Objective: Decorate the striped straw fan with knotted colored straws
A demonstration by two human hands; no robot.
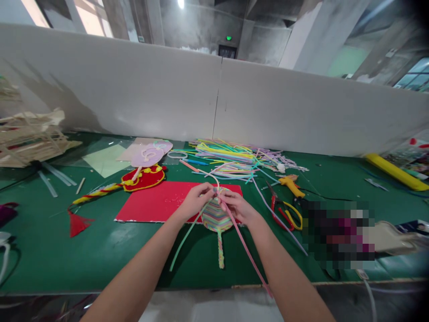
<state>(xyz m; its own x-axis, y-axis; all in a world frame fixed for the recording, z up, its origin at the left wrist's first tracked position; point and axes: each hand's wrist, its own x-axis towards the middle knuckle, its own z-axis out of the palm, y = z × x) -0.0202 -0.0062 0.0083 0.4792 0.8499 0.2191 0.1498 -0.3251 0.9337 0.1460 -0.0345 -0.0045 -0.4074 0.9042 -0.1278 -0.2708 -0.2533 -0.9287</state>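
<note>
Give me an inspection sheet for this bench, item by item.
Surface: green table, with a red sheet under the work.
Job's things: woven fan, pink strand and green strand trailing from it.
Clutter: strand pile, pliers, glue gun, red tasselled fan, wooden model.
Fingers: left hand and right hand both pinch the fan's top rim.
Cables: black cable from the glue gun; white cable at the front edge.
Surroundings: white partition, concrete hall behind.
</note>
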